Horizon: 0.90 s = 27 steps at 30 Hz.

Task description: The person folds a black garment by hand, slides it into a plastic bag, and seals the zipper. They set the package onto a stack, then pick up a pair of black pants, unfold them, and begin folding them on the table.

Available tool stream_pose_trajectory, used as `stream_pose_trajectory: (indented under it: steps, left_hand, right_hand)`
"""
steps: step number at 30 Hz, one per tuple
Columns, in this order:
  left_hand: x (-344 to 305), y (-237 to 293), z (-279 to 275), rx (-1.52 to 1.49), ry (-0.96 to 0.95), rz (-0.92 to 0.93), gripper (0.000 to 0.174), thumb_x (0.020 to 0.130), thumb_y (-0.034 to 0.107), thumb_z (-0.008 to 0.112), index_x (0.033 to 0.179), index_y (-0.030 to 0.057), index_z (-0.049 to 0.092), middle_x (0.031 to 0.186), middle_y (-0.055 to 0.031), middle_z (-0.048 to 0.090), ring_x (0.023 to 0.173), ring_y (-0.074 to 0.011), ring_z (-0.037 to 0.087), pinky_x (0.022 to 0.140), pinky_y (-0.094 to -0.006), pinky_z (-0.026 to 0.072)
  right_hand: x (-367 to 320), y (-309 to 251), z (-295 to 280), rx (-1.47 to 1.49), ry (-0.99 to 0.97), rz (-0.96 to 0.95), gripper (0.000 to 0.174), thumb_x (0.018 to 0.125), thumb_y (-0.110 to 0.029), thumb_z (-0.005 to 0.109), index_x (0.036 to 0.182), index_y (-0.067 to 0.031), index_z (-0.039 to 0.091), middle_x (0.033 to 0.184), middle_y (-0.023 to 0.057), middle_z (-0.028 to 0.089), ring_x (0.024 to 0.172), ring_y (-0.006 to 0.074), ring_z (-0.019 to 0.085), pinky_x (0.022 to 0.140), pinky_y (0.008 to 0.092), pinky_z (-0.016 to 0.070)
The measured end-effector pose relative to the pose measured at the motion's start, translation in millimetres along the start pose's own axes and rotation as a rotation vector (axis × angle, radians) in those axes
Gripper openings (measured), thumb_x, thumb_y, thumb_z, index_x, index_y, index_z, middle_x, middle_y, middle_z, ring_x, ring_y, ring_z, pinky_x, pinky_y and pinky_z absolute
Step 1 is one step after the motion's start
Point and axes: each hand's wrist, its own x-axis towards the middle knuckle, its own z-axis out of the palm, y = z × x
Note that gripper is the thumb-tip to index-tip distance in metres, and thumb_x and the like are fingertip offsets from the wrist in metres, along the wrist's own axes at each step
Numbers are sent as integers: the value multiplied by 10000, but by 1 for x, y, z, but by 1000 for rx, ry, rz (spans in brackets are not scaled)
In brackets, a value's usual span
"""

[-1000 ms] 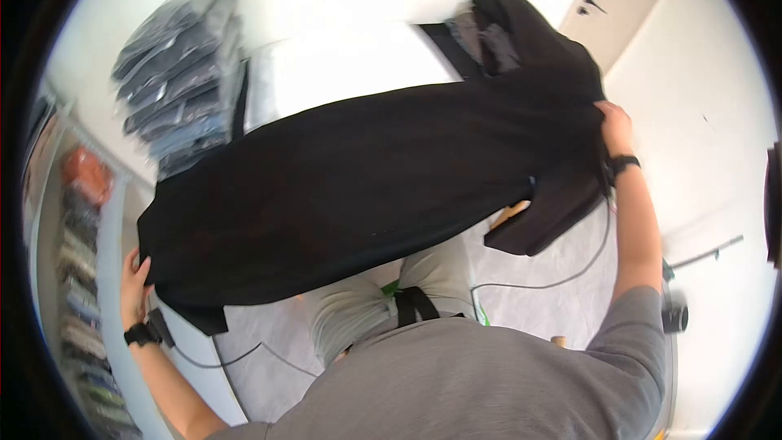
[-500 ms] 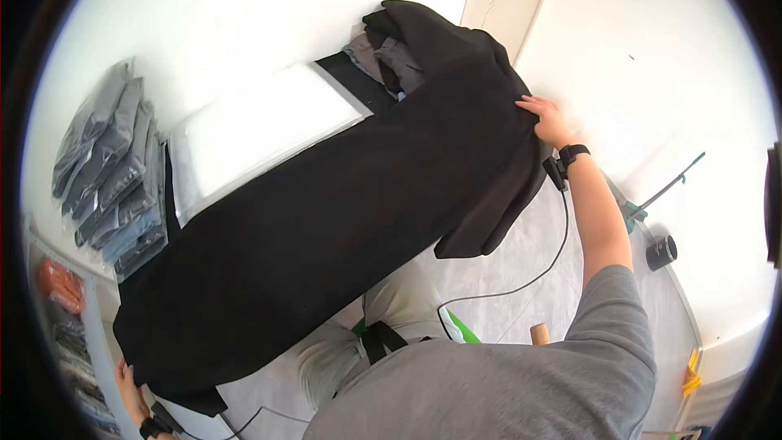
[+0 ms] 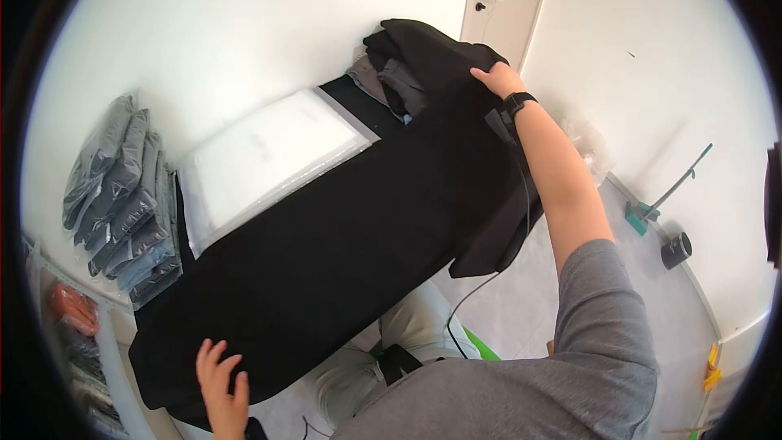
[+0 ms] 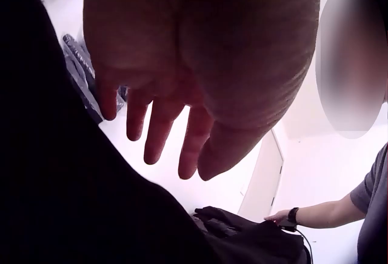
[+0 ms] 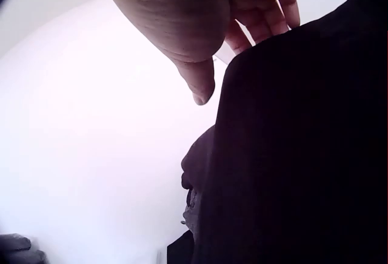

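Note:
A long black garment (image 3: 326,244) lies spread across the table, its lower end at the left and a sleeve (image 3: 493,240) hanging over the front edge at the right. Over the lower end is my left hand (image 3: 218,387), fingers spread and nothing held; the left wrist view shows its fingers (image 4: 159,133) extended and apart. At the far right end, my right hand (image 3: 498,80) is at the garment's upper part. Its fingertips meet the black cloth (image 5: 303,124) in the right wrist view, while the thumb stands away from it.
Behind the garment lies a stack of clear plastic bags (image 3: 277,155). Bagged folded clothes (image 3: 122,195) are piled at the left, above a shelf (image 3: 122,358) of more packages. Loose dark clothes (image 3: 399,85) sit at the back. A cable (image 3: 456,318) hangs from my right wrist.
My left hand has come off the garment's lower left edge and moved right over the cloth. My right hand has shifted up and left along the upper end. The view has turned rightward.

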Motion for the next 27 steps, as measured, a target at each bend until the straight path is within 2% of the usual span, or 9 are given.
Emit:
stream_pose_trajectory:
  steps: [5,7,9,11,15,17,21,25,27]
  left_hand:
    - [1,0,24,-98,-65,-54,308,741,29,617,1049,36,604,1318,-152,485,1301,-344,370,1069,-431,289]
    - [0,-1,30,-84,-90,-93,330,731,26,619,1060,37,600,1340,-145,469,1308,-337,361,1076,-431,278]
    - [1,-1,28,-90,-103,-103,337,727,27,620,1063,38,599,1346,-142,464,1311,-336,356,1078,-432,274]
    - [2,1,27,-92,-114,-115,344,723,28,620,1066,38,597,1353,-138,460,1315,-334,350,1079,-433,271]
    - [2,1,27,-81,-119,-124,359,720,31,616,1078,37,590,1358,-135,454,1320,-334,342,1083,-435,264]
    - [1,0,27,-79,-128,-120,361,722,31,614,1082,37,587,1360,-135,452,1323,-334,337,1085,-434,260]
    - [0,-6,29,-73,-136,-113,351,751,94,610,1097,38,584,1369,-137,445,1332,-336,322,1087,-441,252]
    - [-2,-8,31,-10,-151,-81,449,750,238,656,1146,47,566,1387,-139,426,1343,-339,300,1094,-464,220]
    - [-3,-5,33,44,-170,-40,529,710,256,692,1176,53,546,1404,-137,403,1350,-341,286,1100,-479,197]
  right_hand:
    - [7,9,-3,74,-55,-177,391,745,-346,724,955,-19,679,890,152,678,806,273,638,732,353,497]
    - [0,11,-9,366,-55,-256,345,776,-248,699,1056,-46,673,1011,153,671,920,257,641,812,340,491]
    - [-11,12,-5,466,30,-261,307,799,-199,678,1064,-44,673,1010,149,674,922,241,642,829,322,481]
    - [-18,14,-3,918,40,-193,282,818,-184,649,1068,-57,673,1002,148,677,925,241,640,846,312,473]
    - [-9,31,7,800,112,-256,244,836,-157,599,1048,-72,685,981,146,680,920,230,639,851,310,474]
    - [0,45,3,428,140,-249,222,832,-132,568,1005,-88,700,939,136,686,886,217,643,826,314,482]
    - [-22,53,-44,400,112,-135,203,810,-151,592,953,-60,704,879,127,692,849,221,650,794,326,491]
    - [-47,86,-74,289,-32,-102,212,792,-181,644,882,4,695,801,76,679,749,147,608,706,289,482]
    - [-58,103,-82,224,-252,10,220,767,-209,670,837,-1,690,755,63,661,658,132,585,623,274,475]
